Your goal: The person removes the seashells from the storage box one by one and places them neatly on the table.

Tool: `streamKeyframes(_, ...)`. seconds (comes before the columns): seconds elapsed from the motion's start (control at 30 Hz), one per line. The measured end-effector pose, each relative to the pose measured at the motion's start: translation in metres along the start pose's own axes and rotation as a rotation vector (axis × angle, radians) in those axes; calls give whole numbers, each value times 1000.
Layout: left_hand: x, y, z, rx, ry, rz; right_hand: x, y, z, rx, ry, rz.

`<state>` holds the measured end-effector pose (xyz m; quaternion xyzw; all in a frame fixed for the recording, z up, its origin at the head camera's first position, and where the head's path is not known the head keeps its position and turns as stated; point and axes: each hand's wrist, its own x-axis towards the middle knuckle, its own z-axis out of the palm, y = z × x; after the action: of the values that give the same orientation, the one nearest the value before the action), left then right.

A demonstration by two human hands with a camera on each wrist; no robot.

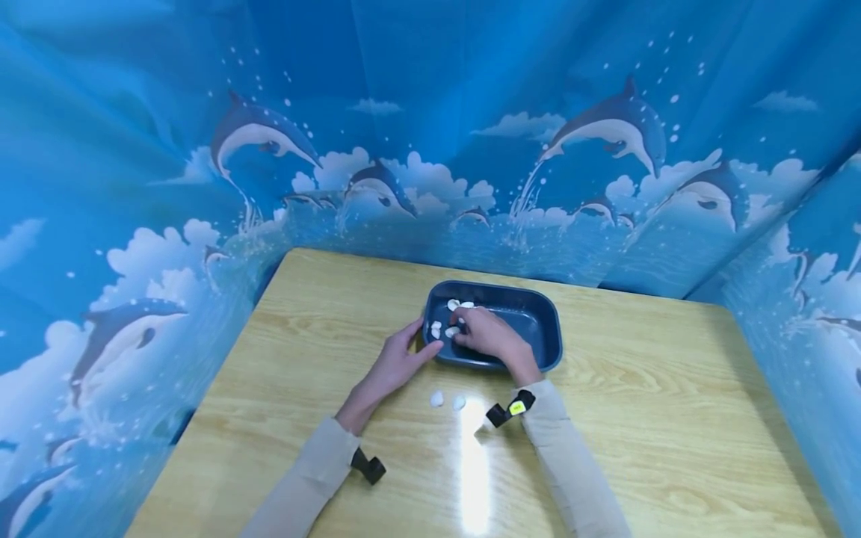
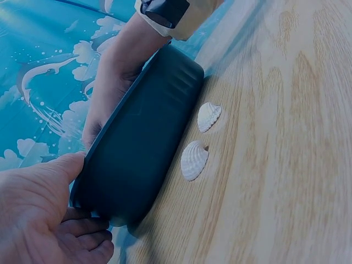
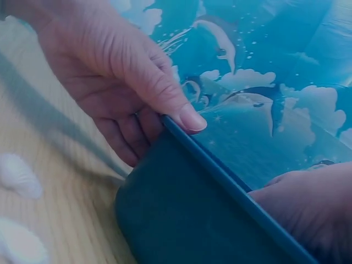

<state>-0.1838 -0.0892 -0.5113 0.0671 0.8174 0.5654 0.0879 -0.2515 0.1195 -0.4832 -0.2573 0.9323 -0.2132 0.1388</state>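
Left hand (image 1: 397, 362) grips the tub (image 1: 531, 317) at its near left corner, thumb on the rim, fingers curled against the wall. Right hand (image 1: 487, 332) reaches inside among white shells (image 1: 444, 329), its grip hidden. Two shells (image 1: 447, 400) lie on the table (image 1: 673, 418), just near of the tub.

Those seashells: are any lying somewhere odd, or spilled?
Two seashells lie loose on the table, just outside the blue tub, while the others sit inside it under the right hand. The left hand grips the tub's rim.
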Motion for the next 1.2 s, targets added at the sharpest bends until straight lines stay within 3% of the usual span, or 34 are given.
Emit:
streamKeyframes(0.3,1,-1,-1,12,-2,-4,0,0,0,-16,28,-71)
streamKeyframes(0.53,-2,1,-1,23,1,-21,-1,0,0,-17,19,13)
streamKeyframes(0.7,-2,2,0,27,4,-19,-2,3,-2,-4,2,-14)
streamKeyframes(0.97,-1,-1,0,24,9,-16,-2,10,-4,36,-12,40)
streamKeyframes(1.2,0,-3,0,16,1,-2,-1,12,-1,56,-10,18)
